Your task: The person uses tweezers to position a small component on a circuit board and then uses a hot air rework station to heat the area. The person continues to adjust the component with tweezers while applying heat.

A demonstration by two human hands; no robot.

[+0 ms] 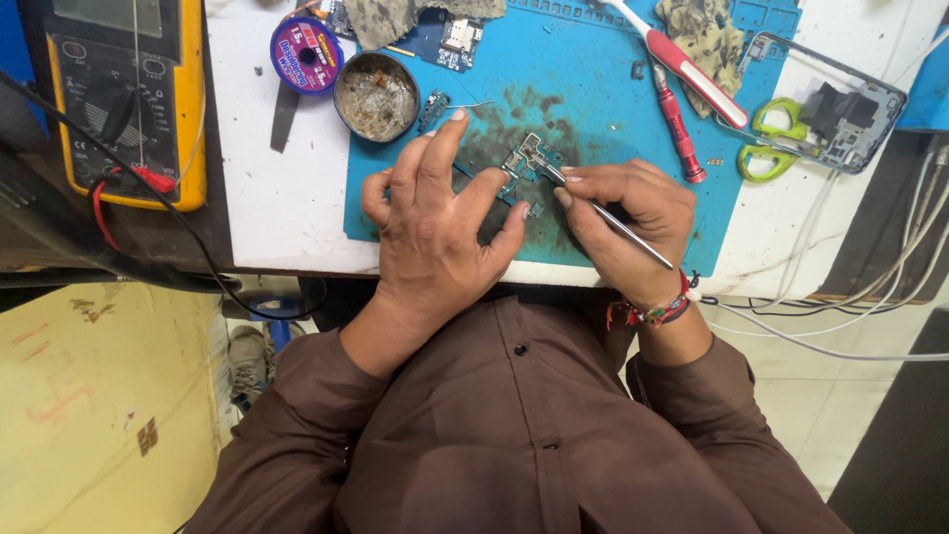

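Note:
A small circuit board [521, 163] with a metal shield lies on the blue work mat [593, 109]. My left hand [435, 222] rests on the mat with fingers spread, thumb and fingertips pressing the board's left side. My right hand [623, 222] grips thin metal tweezers [603, 213]. Their tips touch the board's metal shield.
A round tin of flux [375, 96] and a purple solder-wick spool [306, 54] sit at the mat's upper left. A yellow multimeter [124, 99] stands far left. A red-handled brush [682, 64], a red screwdriver [677, 124], green scissors [771, 143] and a phone frame [840, 104] lie to the right.

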